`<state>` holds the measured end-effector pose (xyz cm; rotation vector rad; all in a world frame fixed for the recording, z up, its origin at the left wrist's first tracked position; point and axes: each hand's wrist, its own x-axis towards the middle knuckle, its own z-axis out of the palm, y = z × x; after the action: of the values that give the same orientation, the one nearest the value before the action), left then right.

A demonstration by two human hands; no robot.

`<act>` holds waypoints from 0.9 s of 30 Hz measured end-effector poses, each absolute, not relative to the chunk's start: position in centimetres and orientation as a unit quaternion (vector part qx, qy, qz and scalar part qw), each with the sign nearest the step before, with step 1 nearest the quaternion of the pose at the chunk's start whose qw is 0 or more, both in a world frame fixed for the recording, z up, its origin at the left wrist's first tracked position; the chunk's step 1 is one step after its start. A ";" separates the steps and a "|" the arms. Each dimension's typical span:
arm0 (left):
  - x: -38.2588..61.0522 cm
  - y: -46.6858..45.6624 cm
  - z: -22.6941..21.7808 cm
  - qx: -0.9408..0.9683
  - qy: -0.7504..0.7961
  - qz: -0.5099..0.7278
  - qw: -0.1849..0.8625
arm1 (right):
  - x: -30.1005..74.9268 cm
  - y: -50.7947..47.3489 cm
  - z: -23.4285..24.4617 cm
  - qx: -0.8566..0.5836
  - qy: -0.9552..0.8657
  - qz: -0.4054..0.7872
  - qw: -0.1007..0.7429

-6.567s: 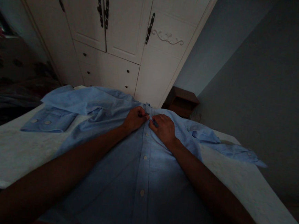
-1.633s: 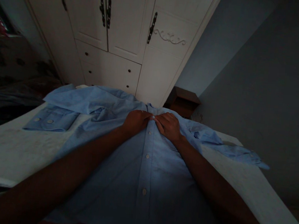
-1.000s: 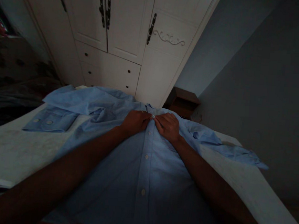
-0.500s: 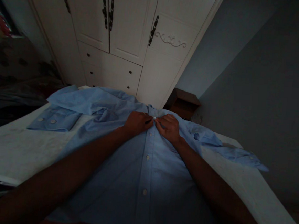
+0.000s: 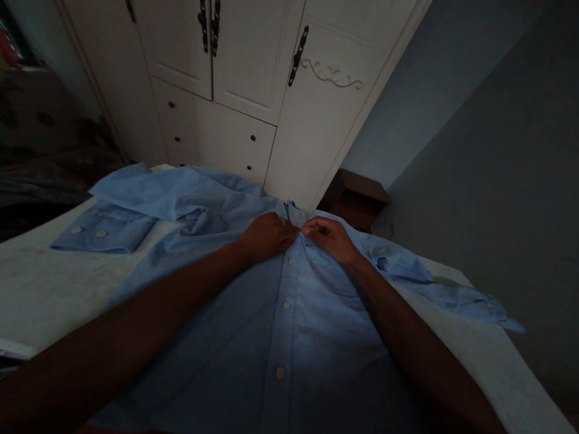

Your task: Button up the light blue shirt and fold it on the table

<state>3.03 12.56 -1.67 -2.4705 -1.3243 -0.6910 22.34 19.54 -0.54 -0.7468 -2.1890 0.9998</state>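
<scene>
A light blue button-up shirt [image 5: 281, 323] lies front-up on a white table [image 5: 23, 290], collar away from me and sleeves spread to both sides. My left hand [image 5: 266, 235] is closed, pinching the left edge of the placket just below the collar. My right hand [image 5: 331, 237] is closed too, pinching the right edge of the placket at the same spot, fingertips nearly meeting those of the left. Buttons [image 5: 286, 304] lower down the front look fastened. The left sleeve's cuff [image 5: 105, 232] lies flat on the table.
A white wardrobe [image 5: 260, 74] with dark handles and small drawers stands beyond the table. A brown wooden stand [image 5: 358, 199] sits by its right side against a grey wall. Dark bedding [image 5: 27, 169] lies at the left.
Both hands have crept a little farther up the placket towards the collar. My right hand has lifted and turned, its fingers now pinching higher.
</scene>
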 end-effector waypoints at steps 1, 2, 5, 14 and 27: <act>3.1 12.5 -1.6 -0.850 -0.453 -0.234 0.129 | 22.3 19.5 -0.3 -0.292 -0.827 0.381 0.293; 3.1 12.5 -1.6 -0.852 -0.453 -0.229 0.130 | 22.3 19.4 0.0 -0.302 -0.830 0.376 0.279; 3.3 12.4 -1.4 -0.851 -0.460 -0.217 0.129 | 22.1 18.9 1.1 -0.335 -0.855 0.303 0.254; 3.5 12.0 -1.2 -0.838 -0.482 -0.245 0.076 | 21.4 18.1 1.6 -0.354 -0.882 0.185 0.252; 4.7 12.0 -1.3 -0.692 -0.576 -0.426 -0.091 | 21.4 19.0 0.6 -0.366 -0.839 0.281 0.287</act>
<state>4.66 11.96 -1.34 -2.3086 -1.9235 -1.4210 21.44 18.97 0.60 -0.9791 -2.2420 0.7520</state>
